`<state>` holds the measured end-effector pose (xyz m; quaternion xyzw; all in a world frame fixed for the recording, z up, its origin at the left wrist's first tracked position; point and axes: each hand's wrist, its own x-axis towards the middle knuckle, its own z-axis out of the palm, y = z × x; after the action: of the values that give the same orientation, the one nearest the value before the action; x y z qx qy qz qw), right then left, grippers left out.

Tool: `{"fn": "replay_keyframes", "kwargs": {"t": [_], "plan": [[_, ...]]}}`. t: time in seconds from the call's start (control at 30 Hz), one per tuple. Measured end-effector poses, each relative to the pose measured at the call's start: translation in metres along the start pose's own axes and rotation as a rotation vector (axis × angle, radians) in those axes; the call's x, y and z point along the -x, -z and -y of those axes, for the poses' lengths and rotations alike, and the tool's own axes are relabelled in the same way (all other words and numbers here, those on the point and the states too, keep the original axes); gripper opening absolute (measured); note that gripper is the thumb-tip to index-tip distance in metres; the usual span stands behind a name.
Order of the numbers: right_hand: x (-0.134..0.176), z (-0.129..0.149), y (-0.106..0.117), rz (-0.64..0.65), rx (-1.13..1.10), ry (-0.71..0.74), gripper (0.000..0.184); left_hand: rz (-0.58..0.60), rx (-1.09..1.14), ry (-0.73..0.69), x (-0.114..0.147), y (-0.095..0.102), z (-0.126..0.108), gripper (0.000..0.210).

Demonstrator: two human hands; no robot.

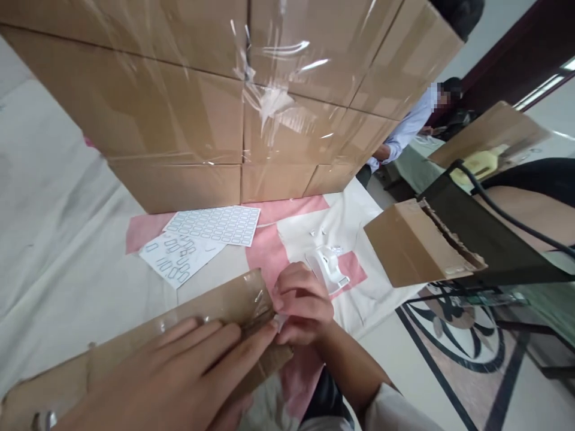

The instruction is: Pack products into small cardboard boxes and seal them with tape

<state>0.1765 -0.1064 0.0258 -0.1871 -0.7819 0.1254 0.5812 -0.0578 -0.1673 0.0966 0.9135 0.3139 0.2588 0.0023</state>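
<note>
A long folded piece of brown cardboard (215,299) lies in front of me, with strips of clear tape on it. My left hand (175,371) rests across it, fingers stretched out flat, the index fingertip at its right end. There my right hand (305,305) is closed in a pinch on a small piece of clear tape (281,322), touching the cardboard's end. Just beyond my right hand sits a white tape dispenser (330,269). Two sheets of outlined labels, one full sheet (215,224) and one partly used (175,263), overlap farther left.
Stacked cardboard boxes (179,114) wrapped in clear film stand at the back. An opened carton (404,245) is at the right, beside a dark chair (485,221). A person (404,131) in a light shirt is beyond the stack. Pale cloth (54,239) with pink patches covers the surface.
</note>
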Motion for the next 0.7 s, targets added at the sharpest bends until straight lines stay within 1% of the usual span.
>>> {"fn": "replay_keyframes", "kwargs": {"t": [0.07, 0.13, 0.2, 0.27, 0.43, 0.5, 0.57, 0.6, 0.7], "plan": [[-0.009, 0.004, 0.0, -0.036, -0.067, 0.058, 0.03, 0.004, 0.012, 0.048, 0.004, -0.009, 0.001, 0.054], [-0.017, 0.01, 0.0, -0.058, -0.112, 0.058, 0.028, 0.055, 0.02, 0.075, 0.006, -0.012, 0.003, 0.057], [-0.022, 0.014, 0.0, -0.06, -0.138, 0.035, 0.027, 0.108, 0.017, 0.055, 0.006, -0.011, 0.005, 0.063], [-0.024, 0.016, 0.001, -0.059, -0.144, 0.004, 0.027, 0.133, 0.015, 0.024, 0.005, -0.009, 0.008, 0.069], [-0.021, 0.018, 0.001, -0.046, -0.116, -0.077, 0.016, 0.091, 0.051, 0.004, 0.007, -0.01, 0.016, 0.067], [-0.018, 0.018, 0.0, -0.047, -0.092, -0.105, 0.012, 0.097, 0.068, 0.018, 0.008, -0.01, 0.02, 0.065], [-0.015, 0.017, -0.001, -0.072, -0.052, -0.152, 0.01, 0.081, 0.05, 0.084, 0.008, -0.009, 0.024, 0.067], [-0.014, 0.017, -0.001, -0.097, -0.033, -0.189, 0.01, 0.054, 0.028, 0.121, 0.008, -0.009, 0.024, 0.071], [-0.014, 0.013, 0.0, -0.189, 0.006, -0.321, 0.009, -0.033, -0.011, 0.22, 0.01, -0.011, 0.021, 0.087]]}}
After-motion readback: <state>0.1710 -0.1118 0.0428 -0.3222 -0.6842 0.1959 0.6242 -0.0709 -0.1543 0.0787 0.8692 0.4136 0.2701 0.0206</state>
